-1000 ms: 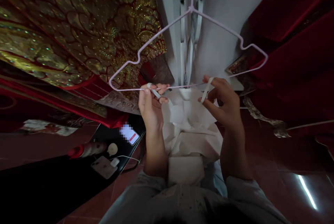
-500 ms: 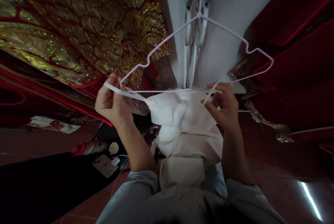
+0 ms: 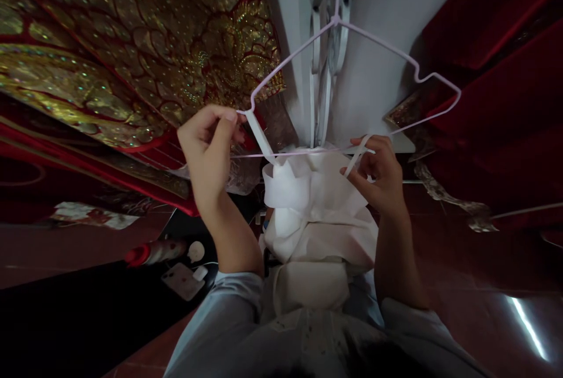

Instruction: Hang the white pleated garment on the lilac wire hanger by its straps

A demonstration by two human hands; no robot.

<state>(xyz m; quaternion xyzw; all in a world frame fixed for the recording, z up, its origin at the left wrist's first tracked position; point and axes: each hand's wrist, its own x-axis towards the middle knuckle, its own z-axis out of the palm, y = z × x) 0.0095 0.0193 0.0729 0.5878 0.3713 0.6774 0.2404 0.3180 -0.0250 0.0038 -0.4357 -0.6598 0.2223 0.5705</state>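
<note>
A pale pink clothes hanger (image 3: 373, 44) hangs from a hook at top centre. Around its left end my left hand (image 3: 209, 146) is closed, hiding that end. Beside those fingertips, a white strap (image 3: 260, 136) loops over the hanger at the left notch. It runs down to a white garment (image 3: 290, 213), which hangs in folds below the hanger's bottom bar and reaches down in front of my body. My right hand (image 3: 380, 172) pinches a second white strap (image 3: 357, 156), stretched in a loop between thumb and fingers just under the bar's right part.
Gold-sequinned red clothing (image 3: 176, 43) hangs on the left, dark red fabric (image 3: 505, 73) on the right. A grey metal rack (image 3: 325, 73) stands behind the hanger. On a black tabletop (image 3: 88, 307) lie a red-capped bottle (image 3: 153, 252), a phone (image 3: 182, 282) and a round white object (image 3: 196, 252).
My left hand has moved right and slightly up. The left strap, earlier stretched out at the hanger's end, now sits over the left notch. My right hand has barely moved.
</note>
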